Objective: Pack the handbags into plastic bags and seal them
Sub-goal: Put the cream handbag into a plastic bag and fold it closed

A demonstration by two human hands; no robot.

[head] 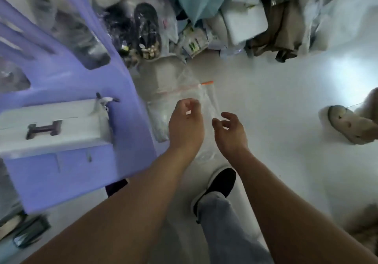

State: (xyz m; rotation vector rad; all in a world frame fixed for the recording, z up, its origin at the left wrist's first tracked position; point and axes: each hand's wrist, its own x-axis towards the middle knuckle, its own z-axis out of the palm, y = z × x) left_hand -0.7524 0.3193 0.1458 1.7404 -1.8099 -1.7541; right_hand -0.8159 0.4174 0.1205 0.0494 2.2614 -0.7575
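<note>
The plastic bag (206, 98) should be taken at its red-striped mouth and pulled wide; left hand (185, 121) and right hand (231, 132) are held loosely curled, grips apart, empty.

The left hand (186, 124) covers the middle of the blurred plastic bag (184, 92); I can't tell whether it or the right hand (231, 133) grips it. The handbag (51, 124) runs off the left edge.
</note>
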